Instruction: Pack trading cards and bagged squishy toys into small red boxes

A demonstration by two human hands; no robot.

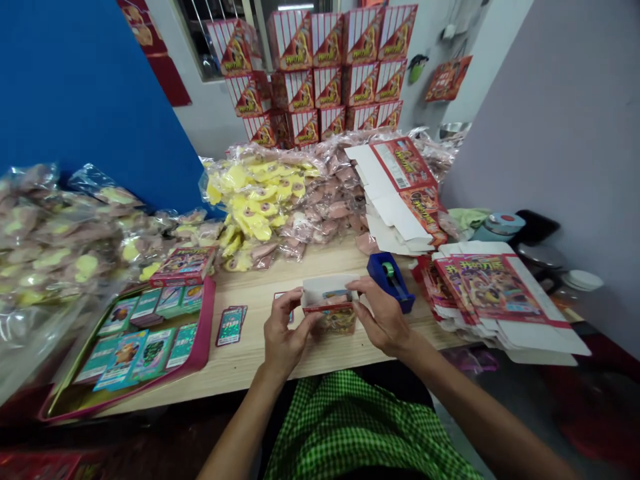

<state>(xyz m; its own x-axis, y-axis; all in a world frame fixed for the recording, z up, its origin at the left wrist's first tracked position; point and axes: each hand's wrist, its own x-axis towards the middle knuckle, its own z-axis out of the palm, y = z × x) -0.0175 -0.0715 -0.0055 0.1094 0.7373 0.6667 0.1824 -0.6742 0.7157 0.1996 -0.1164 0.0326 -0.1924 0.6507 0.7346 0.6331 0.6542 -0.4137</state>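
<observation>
Between my hands is a small red printed cardboard box (pixel 336 321), its white top flap raised and some contents showing inside. My left hand (pixel 286 333) grips the box's left side, thumb on the front. At the right side, my right hand (pixel 381 316) holds it with fingers on the upper edge. A stack of green cards (pixel 231 325) lies on the table to the left, and another card is partly hidden behind my left hand. Just beyond my right hand stands a blue tape dispenser (pixel 393 280).
A pink-rimmed tray (pixel 204 333) of cards, with a closed red box (pixel 183 265) at its back, stands left. Bagged yellow and pink items (pixel 260 200) pile at the back. Flattened cartons (pixel 500 287) lie right; stacked boxes (pixel 325 93) rise behind. Blue partition (pixel 90 87) borders the left.
</observation>
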